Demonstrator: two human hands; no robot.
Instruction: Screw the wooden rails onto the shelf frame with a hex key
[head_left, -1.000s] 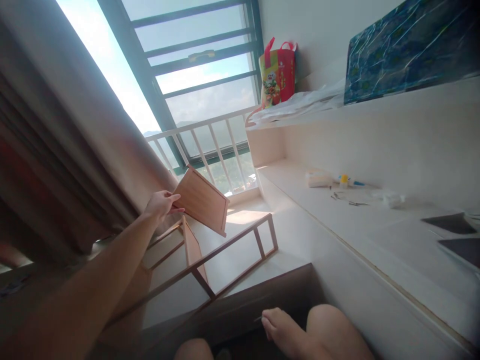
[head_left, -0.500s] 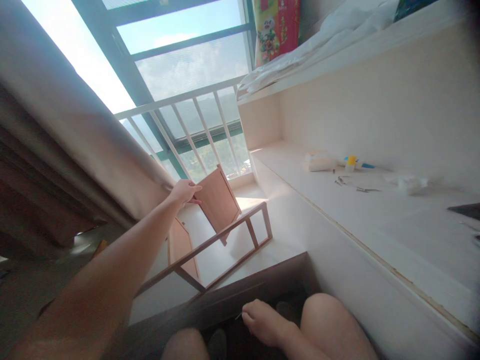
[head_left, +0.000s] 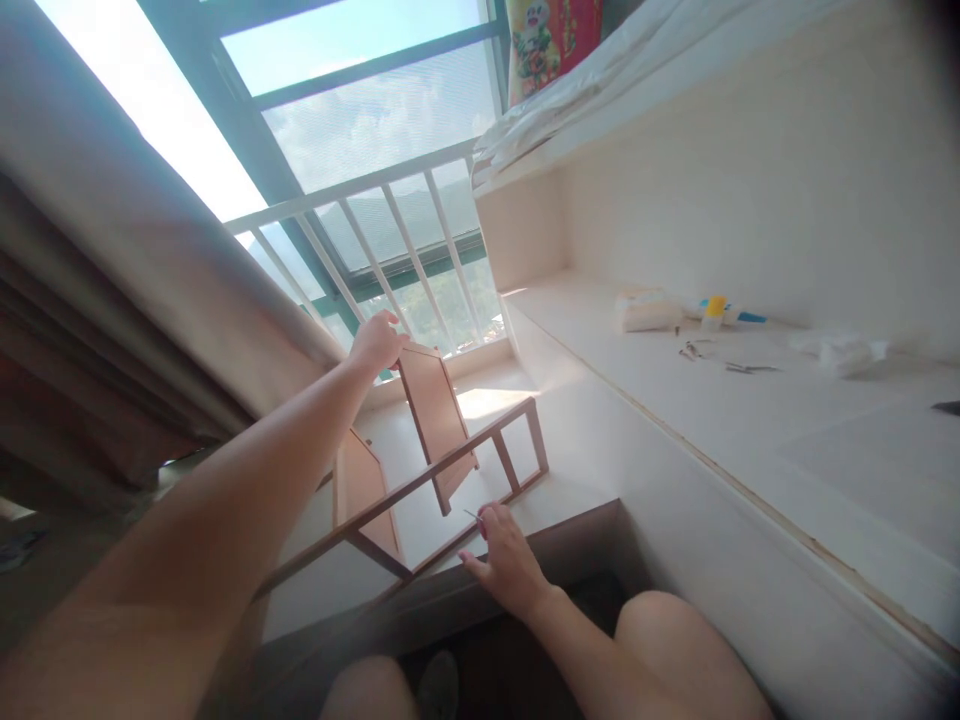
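Observation:
My left hand (head_left: 379,342), at the end of an outstretched arm, grips the upper corner of a brown wooden panel (head_left: 433,405). The panel stands tilted behind a wooden frame (head_left: 442,466) with crossbars. Near the frame's lower rail is my right hand (head_left: 510,560), its fingers closed on a small thin metal piece, perhaps a screw, whose tip points left toward the panel's lower end. A second wooden panel (head_left: 363,485) rests at the frame's left part. The far fingers of my left hand are hidden behind the panel.
On the shelf (head_left: 840,470) to the right lie several small screws (head_left: 694,350), a yellow-capped bottle (head_left: 714,312), a white packet (head_left: 646,310) and crumpled plastic (head_left: 847,352). A curtain (head_left: 150,280) hangs at left. White railings (head_left: 360,240) stand before the window.
My left hand has risen slightly and turned the panel more upright and edge-on. My right hand has lifted from between my knees up to the frame with the thin metal piece.

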